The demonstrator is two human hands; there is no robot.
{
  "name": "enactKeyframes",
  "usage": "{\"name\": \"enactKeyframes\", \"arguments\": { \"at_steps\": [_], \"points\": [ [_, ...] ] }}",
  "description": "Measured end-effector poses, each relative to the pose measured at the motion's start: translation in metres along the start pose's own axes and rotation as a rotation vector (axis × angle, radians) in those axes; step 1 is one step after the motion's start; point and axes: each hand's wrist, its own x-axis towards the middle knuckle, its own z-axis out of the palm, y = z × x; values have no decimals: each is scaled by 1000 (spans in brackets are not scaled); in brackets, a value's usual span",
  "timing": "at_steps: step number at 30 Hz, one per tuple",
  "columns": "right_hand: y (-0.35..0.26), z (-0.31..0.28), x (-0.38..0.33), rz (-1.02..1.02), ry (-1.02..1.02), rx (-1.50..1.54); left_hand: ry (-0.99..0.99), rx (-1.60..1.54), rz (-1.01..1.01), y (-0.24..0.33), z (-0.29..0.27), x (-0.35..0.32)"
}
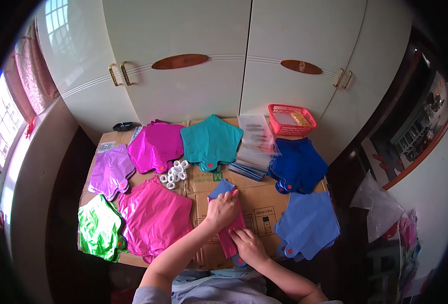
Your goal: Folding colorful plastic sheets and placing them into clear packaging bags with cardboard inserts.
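A narrow folded strip of pink foil balloon (227,244) lies lengthwise in front of me, over a blue foil balloon (223,188) that shows at its far end. My left hand (223,209) is closed on the strip's far part, fingers bent and pressing down. Lower on the strip, my right hand (250,247) rests its outstretched fingers against the foil. A blue rounded tab (239,261) pokes out at the near end. My left hand partly covers the fold.
Flat foil balloons surround the cardboard (203,202): green (100,223), pink (158,218), lilac (111,169), magenta (155,144), teal (211,142), dark blue (300,164), light blue (307,223). White rolls (174,175), clear bags (256,134) and a pink basket (282,129) stand farther back.
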Motion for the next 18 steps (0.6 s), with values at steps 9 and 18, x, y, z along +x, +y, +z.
{"name": "enactKeyframes", "arguments": {
  "at_steps": [9,18],
  "points": [
    [-3,-3,2,16,26,6,171,81,-14,-2,-5,4],
    [-3,-1,1,11,14,20,126,99,-145,-11,-3,16]
  ]
}}
